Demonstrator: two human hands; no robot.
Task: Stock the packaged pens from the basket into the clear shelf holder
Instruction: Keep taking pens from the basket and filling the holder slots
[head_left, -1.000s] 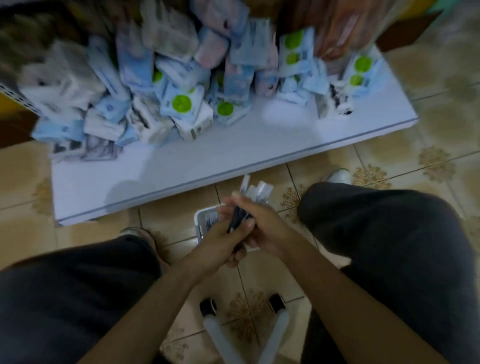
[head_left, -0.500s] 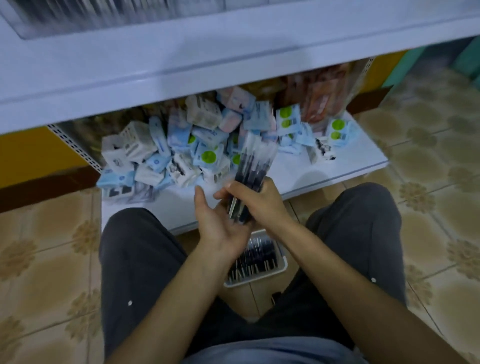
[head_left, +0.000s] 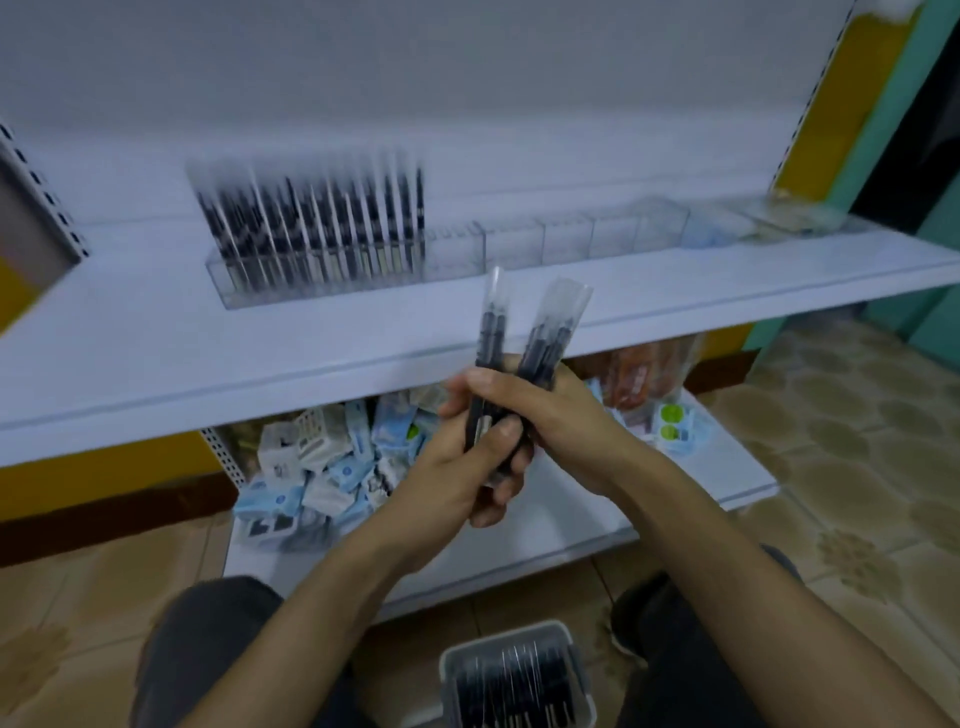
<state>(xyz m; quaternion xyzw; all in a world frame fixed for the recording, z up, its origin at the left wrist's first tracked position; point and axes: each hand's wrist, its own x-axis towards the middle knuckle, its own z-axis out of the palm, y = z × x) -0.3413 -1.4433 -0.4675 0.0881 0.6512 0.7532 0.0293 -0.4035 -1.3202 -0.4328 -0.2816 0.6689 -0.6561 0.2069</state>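
Observation:
Both hands hold a bunch of packaged black pens (head_left: 524, 332) in clear sleeves, upright in front of the white shelf edge. My left hand (head_left: 467, 462) grips the lower ends with its thumb across them. My right hand (head_left: 545, 410) wraps round the bunch from the right. The pens fan into two groups at the top. A long clear shelf holder (head_left: 457, 254) lies on the upper shelf; its left part is filled with standing pen packs (head_left: 317, 228), its right compartments look empty. A pale basket (head_left: 519, 675) with more packaged pens sits on the floor between my knees.
The lower shelf (head_left: 571, 525) carries a heap of small blue and white boxes (head_left: 322, 462) and orange packets (head_left: 649, 374). Perforated shelf uprights stand at the left (head_left: 41, 202) and right (head_left: 815, 93). Patterned floor tiles (head_left: 857, 467) spread to the right.
The view tilted up from the floor and lower shelf to the upper shelf with the holder. Both hands rose with the pens, and my left hand went from open palm to gripping the bunch.

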